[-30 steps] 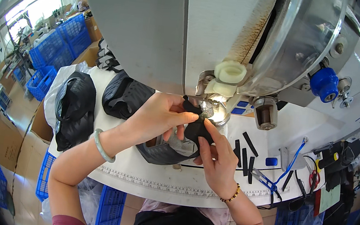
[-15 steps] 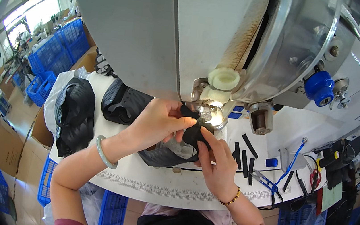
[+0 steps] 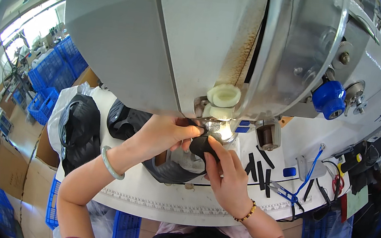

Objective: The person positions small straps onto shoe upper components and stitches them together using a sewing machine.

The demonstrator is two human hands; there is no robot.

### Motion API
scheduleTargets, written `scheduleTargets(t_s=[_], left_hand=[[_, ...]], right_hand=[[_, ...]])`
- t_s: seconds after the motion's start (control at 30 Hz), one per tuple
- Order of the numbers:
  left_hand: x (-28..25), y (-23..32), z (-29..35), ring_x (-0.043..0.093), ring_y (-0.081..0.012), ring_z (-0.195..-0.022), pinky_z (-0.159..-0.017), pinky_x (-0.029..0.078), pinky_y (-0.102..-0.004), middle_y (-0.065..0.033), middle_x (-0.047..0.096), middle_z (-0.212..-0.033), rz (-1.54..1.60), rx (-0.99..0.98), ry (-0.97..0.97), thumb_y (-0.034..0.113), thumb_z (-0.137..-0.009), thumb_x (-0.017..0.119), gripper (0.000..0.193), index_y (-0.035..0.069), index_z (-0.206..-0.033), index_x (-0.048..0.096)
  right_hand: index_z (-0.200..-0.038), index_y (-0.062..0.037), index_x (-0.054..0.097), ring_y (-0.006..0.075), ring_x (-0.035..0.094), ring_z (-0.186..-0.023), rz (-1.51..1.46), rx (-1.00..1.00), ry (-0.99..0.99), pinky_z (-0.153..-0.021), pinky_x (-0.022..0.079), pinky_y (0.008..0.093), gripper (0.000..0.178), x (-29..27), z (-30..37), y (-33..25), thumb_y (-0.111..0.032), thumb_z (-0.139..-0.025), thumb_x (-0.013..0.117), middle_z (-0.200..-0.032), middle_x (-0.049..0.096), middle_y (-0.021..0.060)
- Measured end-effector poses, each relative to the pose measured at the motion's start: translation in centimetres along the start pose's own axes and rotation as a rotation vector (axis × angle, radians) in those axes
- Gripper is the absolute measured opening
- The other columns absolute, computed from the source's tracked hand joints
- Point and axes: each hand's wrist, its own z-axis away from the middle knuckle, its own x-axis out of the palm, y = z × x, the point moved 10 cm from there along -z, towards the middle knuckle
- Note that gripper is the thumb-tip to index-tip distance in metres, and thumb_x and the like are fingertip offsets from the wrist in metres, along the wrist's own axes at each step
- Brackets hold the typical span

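Note:
Under the lit needle area of a grey sewing machine (image 3: 218, 125), both of my hands are on a black fabric strap (image 3: 203, 147). The strap belongs to a dark grey moulded pad (image 3: 167, 171) that curves below my hands on the white table. My left hand (image 3: 162, 132) pinches the strap's left edge between thumb and fingers, close to the presser foot. From the right, my right hand (image 3: 227, 171) grips the strap with thumb and index finger. The needle and the strap's far end are hidden by fingers and glare.
Two similar dark pads (image 3: 80, 129) lie to the left, one partly behind my left hand. On the right are several short black strips (image 3: 261, 173), blue-handled snips (image 3: 288, 194) and red-handled scissors (image 3: 337, 183). A ruler scale (image 3: 165, 206) runs along the table's front edge.
My view has shifted slightly, so the machine sits a little further left. Both hands keep their hold, and the strap between them looks more folded over.

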Motion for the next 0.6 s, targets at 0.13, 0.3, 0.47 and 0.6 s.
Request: scheduleTargets(t_s=[0.13, 0.3, 0.47, 0.6], left_hand=[[0.1, 0.3, 0.1, 0.042, -0.0048, -0.042, -0.04, 0.033, -0.0189, -0.002, 0.053, -0.055, -0.04, 0.0, -0.001, 0.009, -0.082, 0.057, 0.01, -0.001, -0.08, 0.059], [0.0, -0.4, -0.1, 0.042, -0.0051, -0.043, -0.041, 0.033, -0.0198, -0.0009, 0.052, -0.054, -0.012, 0.005, 0.003, 0.011, -0.083, 0.056, 0.013, -0.001, -0.079, 0.059], [-0.1, -0.7, -0.4, 0.043, -0.0055, -0.042, -0.04, 0.033, -0.0205, -0.002, 0.052, -0.054, 0.041, 0.038, 0.016, 0.008, -0.083, 0.055, 0.011, -0.001, -0.079, 0.059], [-0.4, -0.5, -0.8, 0.044, -0.0071, -0.041, -0.039, 0.033, -0.0213, -0.0039, 0.053, -0.054, 0.05, 0.09, 0.04, 0.005, -0.083, 0.055, 0.01, -0.002, -0.078, 0.059]], right_hand=[[-0.12, -0.0036, 0.051, 0.022, 0.054, -0.054, 0.031, -0.024, 0.005, -0.047, 0.046, 0.0312, 0.04, -0.2, -0.1, -0.3, -0.004, -0.081, 0.063, -0.077, 0.052, 0.0107], [-0.12, -0.0035, 0.051, 0.0222, 0.053, -0.052, -0.041, -0.01, 0.008, -0.048, 0.046, 0.0314, 0.041, -0.3, -0.3, 0.0, -0.004, -0.081, 0.063, -0.078, 0.053, 0.0114], [-0.117, -0.0034, 0.052, 0.015, 0.056, -0.054, -0.134, 0.161, -0.023, -0.047, 0.043, 0.0268, 0.037, 0.2, 0.1, 2.1, -0.005, -0.082, 0.063, -0.081, 0.054, 0.0126], [-0.111, 0.0002, 0.043, 0.0086, 0.058, -0.049, -0.226, 0.184, 0.007, -0.041, 0.043, 0.0187, 0.028, 0.1, 0.1, 2.5, -0.001, -0.086, 0.057, -0.08, 0.057, 0.0077]])
